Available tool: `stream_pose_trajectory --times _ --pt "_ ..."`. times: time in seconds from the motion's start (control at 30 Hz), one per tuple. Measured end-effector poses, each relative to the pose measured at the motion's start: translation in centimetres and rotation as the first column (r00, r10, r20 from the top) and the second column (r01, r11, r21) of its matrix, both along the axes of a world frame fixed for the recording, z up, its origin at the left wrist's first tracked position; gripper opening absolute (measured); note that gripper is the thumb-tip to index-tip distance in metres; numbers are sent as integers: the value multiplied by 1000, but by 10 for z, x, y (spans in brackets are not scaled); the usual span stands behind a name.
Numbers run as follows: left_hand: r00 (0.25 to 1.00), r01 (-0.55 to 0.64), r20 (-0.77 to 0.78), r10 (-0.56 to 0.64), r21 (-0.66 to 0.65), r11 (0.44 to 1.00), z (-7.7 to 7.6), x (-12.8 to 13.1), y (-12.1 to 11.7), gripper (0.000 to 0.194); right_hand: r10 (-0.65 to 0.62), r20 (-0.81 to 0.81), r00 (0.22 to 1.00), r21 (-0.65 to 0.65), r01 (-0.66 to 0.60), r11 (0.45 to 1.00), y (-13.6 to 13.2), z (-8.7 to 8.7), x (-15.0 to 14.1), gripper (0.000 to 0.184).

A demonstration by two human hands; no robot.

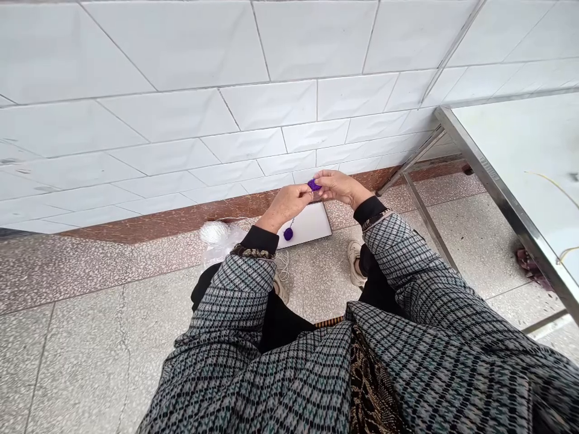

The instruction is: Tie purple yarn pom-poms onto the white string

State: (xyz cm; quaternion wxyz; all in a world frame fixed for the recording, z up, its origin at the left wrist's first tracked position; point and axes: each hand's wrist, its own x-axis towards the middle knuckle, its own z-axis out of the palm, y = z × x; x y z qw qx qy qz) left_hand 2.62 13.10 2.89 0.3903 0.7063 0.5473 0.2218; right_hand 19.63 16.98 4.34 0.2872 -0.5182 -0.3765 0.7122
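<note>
Your left hand (292, 202) pinches the purple yarn (313, 185) at its left edge, your right hand (338, 185) at its right; white box (312, 224) sits below.

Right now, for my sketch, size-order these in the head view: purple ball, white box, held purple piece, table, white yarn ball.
1. Table
2. White box
3. White yarn ball
Purple ball and held purple piece: too alike to rank.

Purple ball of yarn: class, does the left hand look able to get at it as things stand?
Probably yes, once freed: the left hand pinches the purple piece that the right hand also holds. The purple ball shows uncovered, close below in the view.
</note>
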Motion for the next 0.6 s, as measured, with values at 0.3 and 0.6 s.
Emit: stream_pose_trajectory --times 0.3,0.6 --pt "996 53 -71 -51 33 998 1 -2 0 30 77 -59 995 -19 -78 997 4 -13 5 23" --pt "992 121 -35 -125 -98 988 -8 -5 5 17 193 -158 968 76 -183 980 5 -8 14 14"
